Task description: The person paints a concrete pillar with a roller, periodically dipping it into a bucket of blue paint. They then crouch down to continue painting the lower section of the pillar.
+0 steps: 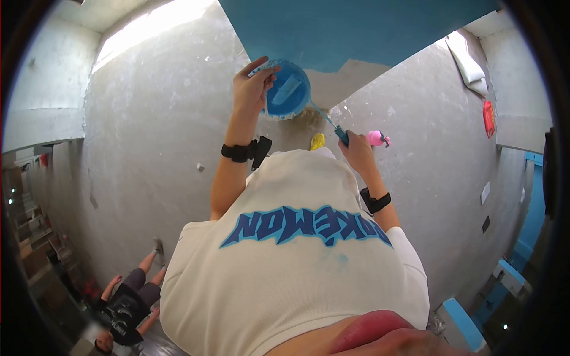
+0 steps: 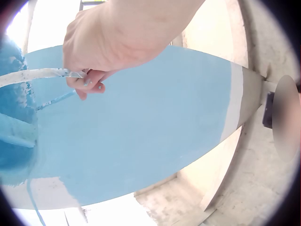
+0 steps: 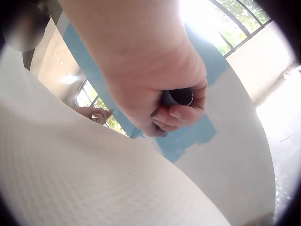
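The left hand [image 1: 254, 84] grips the white handle [image 2: 35, 75] of a bucket [image 1: 303, 89] with blue paint inside; a flat light-blue piece lies in the bucket. In the left wrist view the fingers curl round that handle. My right hand [image 1: 358, 151] holds a dark teal tool handle [image 1: 341, 135], whose thin shaft reaches up-left toward the bucket's rim; its far end cannot be made out. In the right wrist view the right hand [image 3: 160, 89] is curled round the handle, its round end [image 3: 181, 96] showing. Beside the bucket is a panel [image 1: 350, 35], mostly blue with a bare grey-white part.
A pink object [image 1: 376, 138] and a yellow one [image 1: 318, 141] are near the right hand, low in the scene. A red packet [image 1: 488, 118] lies at the right. Another person [image 1: 127, 305] is at the lower left. Windows show in the right wrist view.
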A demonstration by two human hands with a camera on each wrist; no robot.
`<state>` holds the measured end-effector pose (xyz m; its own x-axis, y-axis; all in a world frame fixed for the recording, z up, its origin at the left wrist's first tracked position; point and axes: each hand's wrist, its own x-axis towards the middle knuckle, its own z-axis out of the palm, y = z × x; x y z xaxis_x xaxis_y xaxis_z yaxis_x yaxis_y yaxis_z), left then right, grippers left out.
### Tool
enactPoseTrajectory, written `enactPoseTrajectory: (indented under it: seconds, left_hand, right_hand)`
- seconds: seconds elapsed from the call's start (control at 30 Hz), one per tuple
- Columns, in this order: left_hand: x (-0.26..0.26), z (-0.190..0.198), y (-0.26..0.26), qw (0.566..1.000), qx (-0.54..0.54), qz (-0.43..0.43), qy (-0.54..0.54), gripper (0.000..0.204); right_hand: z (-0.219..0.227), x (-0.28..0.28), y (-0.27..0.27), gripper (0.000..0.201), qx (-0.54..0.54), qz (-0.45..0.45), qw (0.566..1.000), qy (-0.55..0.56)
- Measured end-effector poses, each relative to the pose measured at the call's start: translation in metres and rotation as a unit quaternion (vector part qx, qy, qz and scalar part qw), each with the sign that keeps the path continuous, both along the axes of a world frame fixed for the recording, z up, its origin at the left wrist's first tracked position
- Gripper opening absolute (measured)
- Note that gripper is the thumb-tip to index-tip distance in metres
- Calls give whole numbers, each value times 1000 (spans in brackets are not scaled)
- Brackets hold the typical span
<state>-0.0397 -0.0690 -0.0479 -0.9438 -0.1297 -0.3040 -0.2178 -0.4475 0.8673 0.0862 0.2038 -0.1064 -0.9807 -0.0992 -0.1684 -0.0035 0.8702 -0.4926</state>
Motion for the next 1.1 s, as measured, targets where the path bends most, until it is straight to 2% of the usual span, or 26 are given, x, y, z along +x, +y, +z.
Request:
enactPoseTrajectory:
  seconds: [0.23, 0.53, 0.8, 0.93, 1.03, 1.1]
  left_hand:
    - [0, -1, 1, 1000, 14, -15, 9, 38]
    - [-1, -4, -1, 999, 28, -18, 0, 35]
    - [-3, -5, -2, 999, 19, -19, -24, 34]
    - [-3, -10, -1, 999, 31, -21, -26, 33]
    - [-6, -21, -5, 999, 42, -10, -29, 33]
    - [-8, -27, -7, 998, 52, -3, -24, 33]
  right_hand:
    - [-1, -10, 2, 20, -1, 5, 1000, 28]
    - [3, -12, -3, 20, 22, 6, 1000, 1]
    - [2, -8, -4, 19, 39, 10, 998, 46]
    - [-6, -6, 1, 21, 51, -6, 998, 20]
    - [-14, -2, 10, 21, 16, -23, 999, 17]
    - [-17, 1, 19, 21, -86, -79, 991, 60]
